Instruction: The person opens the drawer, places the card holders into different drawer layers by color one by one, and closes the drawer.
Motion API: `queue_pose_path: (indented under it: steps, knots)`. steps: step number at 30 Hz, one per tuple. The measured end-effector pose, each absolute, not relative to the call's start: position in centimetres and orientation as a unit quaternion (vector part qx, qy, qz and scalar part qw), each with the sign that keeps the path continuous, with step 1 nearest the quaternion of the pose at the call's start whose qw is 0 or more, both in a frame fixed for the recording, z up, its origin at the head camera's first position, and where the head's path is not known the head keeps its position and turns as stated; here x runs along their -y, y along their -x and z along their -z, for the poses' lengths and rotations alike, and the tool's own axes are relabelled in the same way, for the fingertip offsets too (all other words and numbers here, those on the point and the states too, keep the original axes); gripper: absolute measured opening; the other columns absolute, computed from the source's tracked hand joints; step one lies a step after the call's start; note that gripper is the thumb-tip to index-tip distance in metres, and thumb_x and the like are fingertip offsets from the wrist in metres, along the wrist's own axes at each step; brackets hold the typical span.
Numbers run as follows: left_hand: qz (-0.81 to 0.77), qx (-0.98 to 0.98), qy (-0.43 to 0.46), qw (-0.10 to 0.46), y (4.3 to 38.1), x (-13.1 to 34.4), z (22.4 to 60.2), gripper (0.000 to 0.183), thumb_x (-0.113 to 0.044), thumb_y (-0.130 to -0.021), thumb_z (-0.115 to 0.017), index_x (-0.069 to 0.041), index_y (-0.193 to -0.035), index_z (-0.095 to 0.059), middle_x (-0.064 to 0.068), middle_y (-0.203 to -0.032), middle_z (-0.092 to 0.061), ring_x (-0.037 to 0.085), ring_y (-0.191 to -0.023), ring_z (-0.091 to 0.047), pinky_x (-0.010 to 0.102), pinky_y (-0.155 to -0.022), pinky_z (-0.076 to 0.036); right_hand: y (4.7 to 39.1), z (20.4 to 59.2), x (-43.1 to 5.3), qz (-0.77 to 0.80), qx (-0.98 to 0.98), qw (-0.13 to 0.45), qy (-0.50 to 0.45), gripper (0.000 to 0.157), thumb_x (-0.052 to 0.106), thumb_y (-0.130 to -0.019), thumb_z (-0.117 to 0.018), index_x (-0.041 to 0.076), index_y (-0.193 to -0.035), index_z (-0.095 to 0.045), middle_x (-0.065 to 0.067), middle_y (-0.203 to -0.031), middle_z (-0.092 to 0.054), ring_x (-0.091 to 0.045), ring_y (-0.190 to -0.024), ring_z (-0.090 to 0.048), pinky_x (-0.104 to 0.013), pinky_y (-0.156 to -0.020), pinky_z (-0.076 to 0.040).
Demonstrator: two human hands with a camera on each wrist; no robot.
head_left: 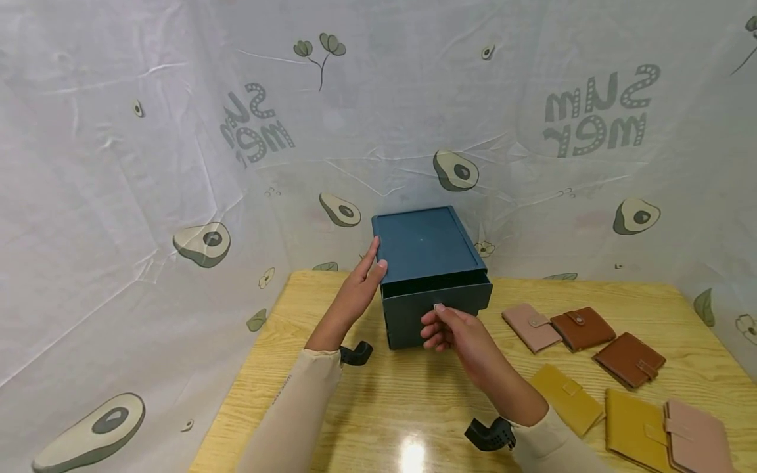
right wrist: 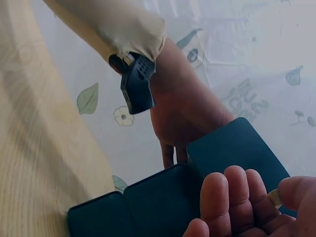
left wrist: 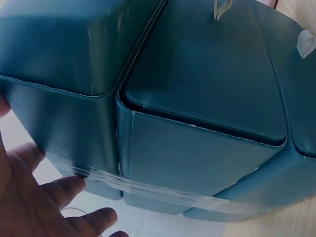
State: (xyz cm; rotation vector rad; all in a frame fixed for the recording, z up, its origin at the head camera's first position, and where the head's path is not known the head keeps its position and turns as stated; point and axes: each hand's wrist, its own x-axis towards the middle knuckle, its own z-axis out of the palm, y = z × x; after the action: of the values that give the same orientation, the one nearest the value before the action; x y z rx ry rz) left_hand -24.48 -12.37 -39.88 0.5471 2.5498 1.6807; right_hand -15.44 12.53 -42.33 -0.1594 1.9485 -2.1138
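A dark blue drawer box (head_left: 422, 240) stands on the table, its top drawer (head_left: 408, 312) pulled partly out. My right hand (head_left: 464, 335) pinches the small light pull tab (right wrist: 274, 198) on that drawer's front between thumb and forefinger. Along the box's left side rests my left hand (head_left: 355, 295), fingers extended. In the left wrist view the lower drawers (left wrist: 207, 64) sit closed, with pale loop tabs (left wrist: 306, 43) on their fronts. What lies inside the top drawer is hidden.
Right of the box lie a pink wallet (head_left: 532, 326), two brown wallets (head_left: 582, 328), two yellow wallets (head_left: 635, 427) and another pink wallet (head_left: 698, 437). A patterned white cloth (head_left: 378, 131) hangs behind the wooden table (head_left: 378, 414).
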Motion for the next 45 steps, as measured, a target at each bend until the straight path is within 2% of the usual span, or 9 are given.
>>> queue_pose_path:
  steps: [10,21,31,45]
  knots:
    - [-0.536,-0.826,-0.174,0.017,24.5,12.2,39.9,0.070,-0.067,-0.111,-0.042,-0.050,-0.172,-0.011,-0.017,-0.179,-0.012,0.026,-0.167,-0.016,0.065,-0.129,-0.022,13.1,42.0,-13.0,0.726,-0.669,0.148,0.054,0.054,0.046,-0.117,-0.046,-0.004,-0.124,-0.066,-0.005,-0.102,-0.071,-0.022,-0.093,-0.070,-0.032,-0.088,-0.054]
    - [-0.533,-0.828,-0.175,0.013,24.5,12.2,39.9,0.071,-0.066,-0.112,-0.040,-0.046,-0.173,-0.011,-0.018,-0.179,-0.010,0.023,-0.167,-0.014,0.062,-0.131,-0.020,11.0,42.0,-13.4,0.726,-0.668,0.155,0.053,0.050,0.046,-0.117,-0.046,0.001,-0.119,-0.069,-0.007,-0.102,-0.071,-0.024,-0.094,-0.070,-0.033,-0.089,-0.055]
    - [-0.538,-0.825,-0.174,0.011,24.7,12.1,40.2,0.070,-0.066,-0.112,-0.040,-0.047,-0.173,-0.011,-0.018,-0.179,-0.010,0.022,-0.167,-0.013,0.061,-0.131,-0.019,9.1,42.2,-13.7,0.730,-0.662,0.158,0.055,0.051,0.044,-0.117,-0.046,-0.001,-0.119,-0.068,-0.007,-0.101,-0.072,-0.024,-0.092,-0.070,-0.032,-0.088,-0.056]
    - [-0.548,-0.815,-0.189,0.005,24.8,12.2,40.2,0.070,-0.058,-0.115,-0.039,-0.039,-0.175,-0.010,-0.016,-0.180,-0.008,0.022,-0.167,-0.013,0.059,-0.132,-0.020,6.7,42.2,-14.2,0.736,-0.655,0.165,0.045,0.049,0.042,-0.116,-0.048,-0.002,-0.115,-0.069,-0.008,-0.100,-0.072,-0.024,-0.090,-0.072,-0.032,-0.085,-0.057]
